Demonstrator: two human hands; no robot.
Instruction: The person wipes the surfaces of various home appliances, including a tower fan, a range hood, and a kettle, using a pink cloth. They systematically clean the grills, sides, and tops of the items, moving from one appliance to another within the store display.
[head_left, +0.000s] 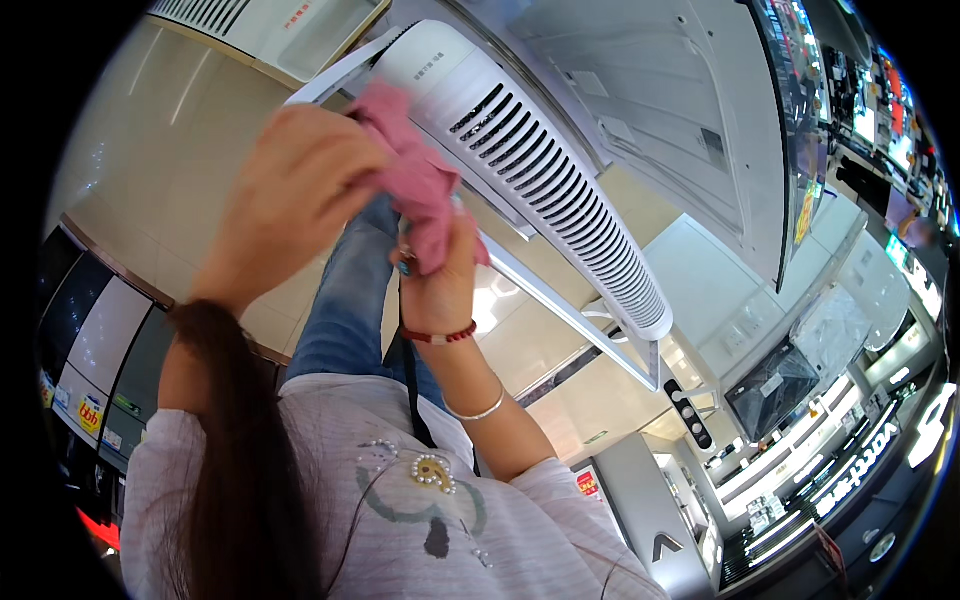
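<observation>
A crumpled pink cloth (420, 184) is bunched between my two hands. My left hand (311, 176), blurred, grips its upper left part. My right hand (442, 277) is closed around the lower end, with rings on the fingers and a red bead bracelet at the wrist. Just beyond the cloth stretches a long white slotted appliance (555, 180) that looks like a baseboard heater. The cloth's upper end overlaps the near end of its housing in view; whether they touch I cannot tell. A white frame bar (562, 300) runs alongside the heater.
The white back of a large panel (675, 97) rises right of the heater. Another white appliance (300, 30) with red writing stands upper left. Dark and light cabinets (105, 330) line the left, above a tiled floor (172, 150). Lit shop shelves (795, 480) are at right.
</observation>
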